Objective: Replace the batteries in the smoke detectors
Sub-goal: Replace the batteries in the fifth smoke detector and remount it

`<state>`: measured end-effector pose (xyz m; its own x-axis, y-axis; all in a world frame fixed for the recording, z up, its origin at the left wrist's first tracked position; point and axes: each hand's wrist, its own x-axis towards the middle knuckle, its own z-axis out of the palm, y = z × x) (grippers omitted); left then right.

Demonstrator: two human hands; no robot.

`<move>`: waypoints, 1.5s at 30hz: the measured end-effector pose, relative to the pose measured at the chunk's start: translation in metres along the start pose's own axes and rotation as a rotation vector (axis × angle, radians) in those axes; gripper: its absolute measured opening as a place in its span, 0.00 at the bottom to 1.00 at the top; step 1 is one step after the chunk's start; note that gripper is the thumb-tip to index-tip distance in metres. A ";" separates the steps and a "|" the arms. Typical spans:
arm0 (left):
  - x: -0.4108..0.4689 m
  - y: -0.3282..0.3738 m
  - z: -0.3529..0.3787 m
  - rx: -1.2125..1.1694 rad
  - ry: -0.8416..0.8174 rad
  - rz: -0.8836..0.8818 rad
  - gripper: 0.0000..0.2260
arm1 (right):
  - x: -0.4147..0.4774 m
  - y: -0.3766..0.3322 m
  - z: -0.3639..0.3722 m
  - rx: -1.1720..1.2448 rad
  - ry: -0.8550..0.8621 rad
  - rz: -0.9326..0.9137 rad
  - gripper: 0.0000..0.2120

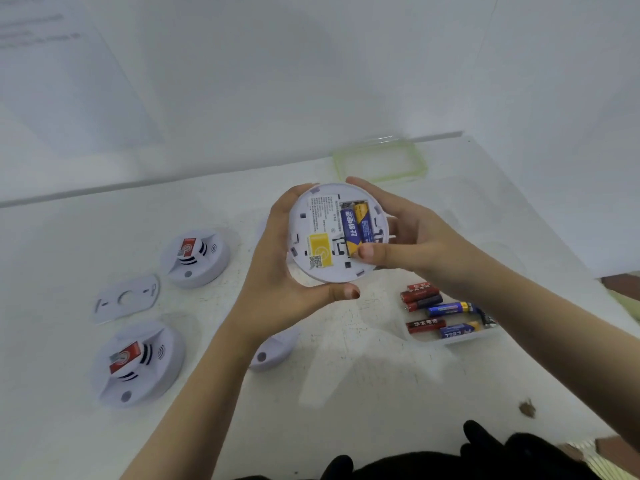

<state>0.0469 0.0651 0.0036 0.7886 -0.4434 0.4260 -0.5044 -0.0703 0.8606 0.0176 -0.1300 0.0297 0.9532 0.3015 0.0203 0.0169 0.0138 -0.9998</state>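
I hold a round white smoke detector [323, 233] above the table with its back towards me. My left hand [277, 271] grips its left and lower rim. My right hand [412, 237] holds the right rim, its thumb pressing the lower end of two blue-and-yellow batteries [356, 226] lying side by side in the open compartment. A yellow label [320, 252] sits on the back. A clear tray [485, 336] at the right holds several red and blue batteries [440, 311].
Two more white detectors [195, 256] [138, 363] lie face up at the left, with a flat mounting plate [126, 299] between them. Another white part [275, 348] lies under my left forearm. A clear green-edged lid [417, 157] rests at the back. The table edge runs along the right.
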 end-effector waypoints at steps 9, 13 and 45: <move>-0.033 0.001 -0.066 0.095 -0.051 -0.101 0.48 | 0.013 0.000 0.058 0.054 0.005 0.032 0.35; -0.049 0.006 -0.093 0.100 -0.018 -0.140 0.48 | 0.022 0.000 0.090 0.071 0.014 0.046 0.35; -0.171 -0.011 -0.271 0.304 0.261 -0.211 0.41 | 0.138 0.015 0.283 -0.099 -0.137 0.131 0.15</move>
<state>0.0129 0.3839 -0.0028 0.9278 -0.1542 0.3396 -0.3728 -0.4113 0.8318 0.0636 0.1813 0.0200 0.8996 0.4213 -0.1154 -0.0680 -0.1257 -0.9897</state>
